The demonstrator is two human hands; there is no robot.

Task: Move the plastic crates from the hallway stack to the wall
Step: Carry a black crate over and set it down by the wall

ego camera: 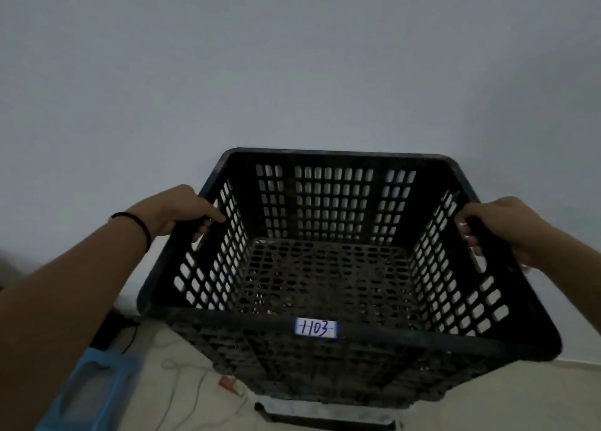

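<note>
I hold a black perforated plastic crate (328, 336) off the floor in front of a pale wall (292, 66). The crate is empty, and a white label reading 1103 sits on its near rim. My left hand (177, 211) grips the handle slot in the crate's left side, fingers curled through the opening. My right hand (500, 227) grips the matching slot in the right side. A dark band circles my left wrist.
A light blue plastic object (91, 395) lies on the floor at lower left. Thin cords (182, 382) trail across the pale floor beside it. Another dark rim (325, 417) shows on the floor directly below the held crate. A dark shape (113, 326) sits against the wall at left.
</note>
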